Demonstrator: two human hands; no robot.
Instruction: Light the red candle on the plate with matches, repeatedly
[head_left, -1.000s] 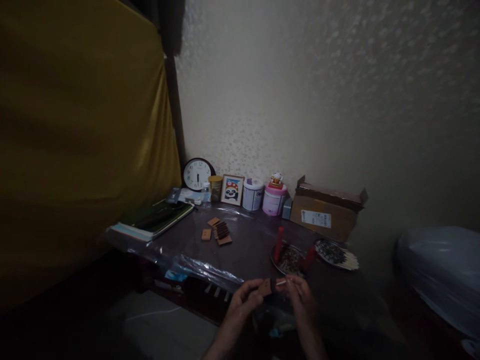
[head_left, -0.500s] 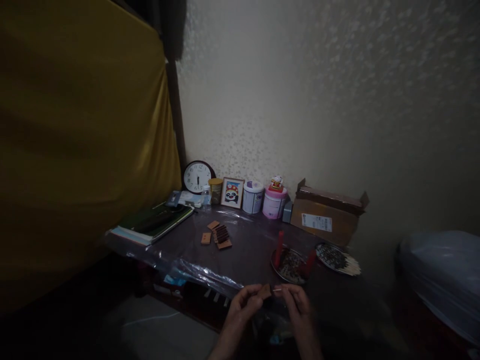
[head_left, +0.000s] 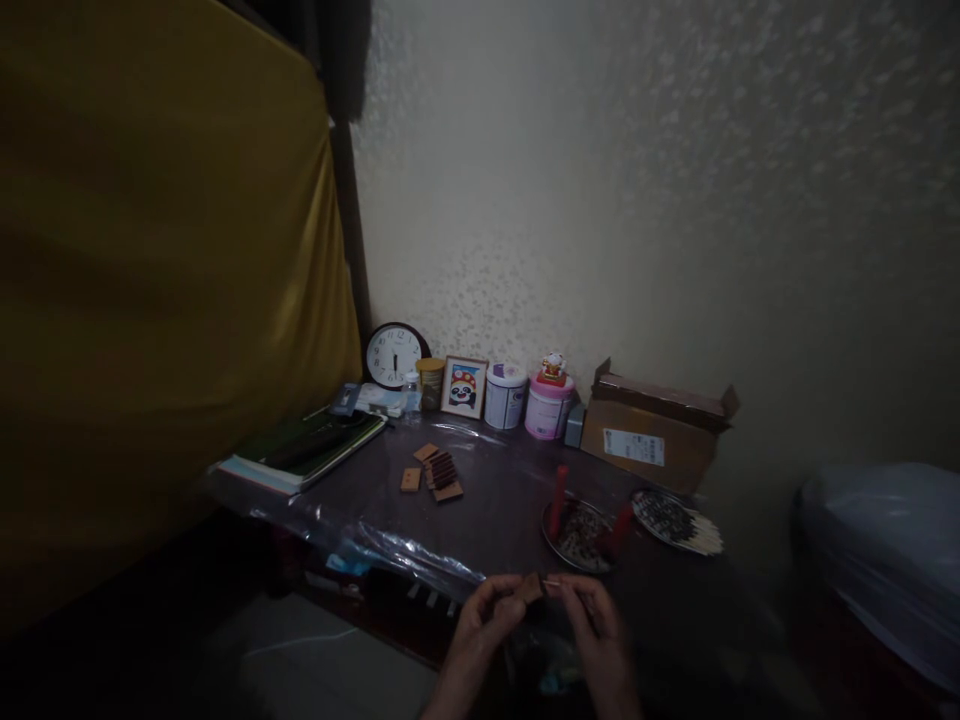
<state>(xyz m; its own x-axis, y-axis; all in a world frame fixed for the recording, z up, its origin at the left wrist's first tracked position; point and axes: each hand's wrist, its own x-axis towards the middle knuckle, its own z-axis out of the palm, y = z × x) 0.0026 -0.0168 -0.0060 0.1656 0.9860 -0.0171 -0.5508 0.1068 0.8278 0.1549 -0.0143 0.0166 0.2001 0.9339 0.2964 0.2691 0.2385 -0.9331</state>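
My left hand (head_left: pixel 486 612) is closed on a small brown matchbox (head_left: pixel 531 589), its dark side turned toward my other hand. Between the fingertips of my right hand (head_left: pixel 594 606) is a thin matchstick (head_left: pixel 552 584), its tip at or very near the matchbox's dark side; contact is hard to judge. No flame shows. Just beyond my hands, a round plate (head_left: pixel 545 533) carries two red candles, one upright (head_left: pixel 558 502) and one tilted (head_left: pixel 621 526), among dark bits. Right of it, a second plate (head_left: pixel 646 516) holds many loose matches (head_left: pixel 703 536) with dark heads.
Several more matchboxes (head_left: pixel 441 472) lie on the dark, plastic-covered table (head_left: pixel 495 505). Books (head_left: pixel 304 452) rest at left. Along the wall stand a clock (head_left: pixel 394 355), a framed panda picture (head_left: pixel 463 388), tubs (head_left: pixel 505 397) and a cardboard box (head_left: pixel 649 425).
The matchstick has come closer to the matchbox's dark side as my right hand shifted slightly left. My left hand stays nearly in place.
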